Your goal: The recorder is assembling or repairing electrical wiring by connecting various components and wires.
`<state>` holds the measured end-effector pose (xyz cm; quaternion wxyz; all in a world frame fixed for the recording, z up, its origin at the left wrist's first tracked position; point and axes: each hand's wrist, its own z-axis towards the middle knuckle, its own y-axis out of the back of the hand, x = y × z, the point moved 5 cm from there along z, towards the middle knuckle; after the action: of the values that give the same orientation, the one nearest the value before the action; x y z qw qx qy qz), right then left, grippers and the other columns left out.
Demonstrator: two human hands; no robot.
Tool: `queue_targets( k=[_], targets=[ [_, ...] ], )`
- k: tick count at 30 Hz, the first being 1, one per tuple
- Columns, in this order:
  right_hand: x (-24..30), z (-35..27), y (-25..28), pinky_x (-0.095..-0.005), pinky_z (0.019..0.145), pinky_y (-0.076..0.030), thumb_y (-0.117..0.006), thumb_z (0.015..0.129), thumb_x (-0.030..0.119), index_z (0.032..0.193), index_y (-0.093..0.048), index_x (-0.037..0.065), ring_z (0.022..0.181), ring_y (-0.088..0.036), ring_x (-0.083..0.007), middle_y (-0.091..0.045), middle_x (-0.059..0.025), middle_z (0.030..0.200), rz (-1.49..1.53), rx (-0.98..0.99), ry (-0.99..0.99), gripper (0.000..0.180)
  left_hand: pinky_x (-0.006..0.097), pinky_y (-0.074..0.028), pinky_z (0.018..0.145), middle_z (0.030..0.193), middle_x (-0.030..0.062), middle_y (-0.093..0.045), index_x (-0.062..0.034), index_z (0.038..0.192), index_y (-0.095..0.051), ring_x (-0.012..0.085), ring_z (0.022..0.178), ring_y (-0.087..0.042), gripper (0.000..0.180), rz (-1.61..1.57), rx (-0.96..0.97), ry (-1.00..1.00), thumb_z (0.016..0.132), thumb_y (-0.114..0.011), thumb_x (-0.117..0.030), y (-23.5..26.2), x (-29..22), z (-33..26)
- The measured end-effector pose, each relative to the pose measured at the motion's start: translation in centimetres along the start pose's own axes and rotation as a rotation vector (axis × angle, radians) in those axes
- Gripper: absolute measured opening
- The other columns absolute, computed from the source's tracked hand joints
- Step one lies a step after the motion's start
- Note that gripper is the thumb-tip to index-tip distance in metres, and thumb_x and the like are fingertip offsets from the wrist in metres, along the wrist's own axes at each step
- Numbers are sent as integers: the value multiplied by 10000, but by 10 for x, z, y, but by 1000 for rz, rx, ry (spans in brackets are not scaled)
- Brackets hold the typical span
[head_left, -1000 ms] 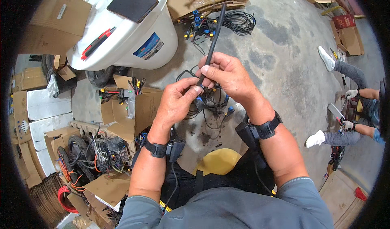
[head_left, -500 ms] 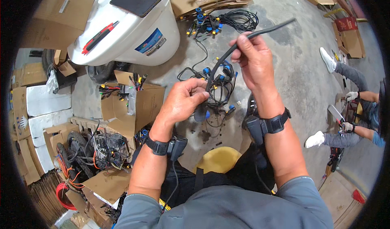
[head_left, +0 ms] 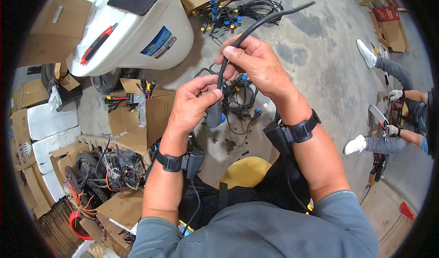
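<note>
The black cable (head_left: 266, 19) hangs over the floor (head_left: 315, 88) — left hand (head_left: 194, 103) pinching near its thick end (head_left: 213, 116), right hand (head_left: 262, 69) gripping mid-length — and looks light, bendy yet springy, best taken by that thicker end.

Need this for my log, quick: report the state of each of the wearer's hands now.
Left hand: closed, holding the black cable low down.
Right hand: closed, holding the same cable farther up.
</note>
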<state>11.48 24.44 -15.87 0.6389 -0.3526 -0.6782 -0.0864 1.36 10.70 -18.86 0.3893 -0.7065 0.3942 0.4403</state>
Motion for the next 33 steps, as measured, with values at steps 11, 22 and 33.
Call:
queue_targets(
  k=[11, 22, 33],
  targets=[
    [1, 6, 16, -223, 500, -449, -642, 915, 208, 878, -610, 44, 544, -530, -59, -607, 1, 712, -191, -155, 88, 172, 252, -514, 669, 886, 81, -693, 29, 1174, -612, 126, 719, -629, 313, -85, 93, 127, 874, -637, -57, -8, 2, -6],
    [-5, 10, 21, -260, 530, -461, -701, 830, 272, 1331, -436, -66, 583, -561, -109, -628, -59, 749, -478, -217, -7, 659, 366, -540, 766, 1048, 307, -635, 74, 1229, -548, 296, 825, -669, 659, -393, 281, -106, 877, -624, -478, 1, -25, -18],
    [-38, 21, -1, -210, 458, -375, -670, 864, 266, 1368, -411, -79, 525, -488, -63, -609, -48, 722, -493, -91, -182, 664, 261, -523, 720, 970, 96, -684, 11, 1176, -599, 134, 770, -642, 475, 11, -231, -375, 752, -802, -56, 21, -44, -28]
  ],
)
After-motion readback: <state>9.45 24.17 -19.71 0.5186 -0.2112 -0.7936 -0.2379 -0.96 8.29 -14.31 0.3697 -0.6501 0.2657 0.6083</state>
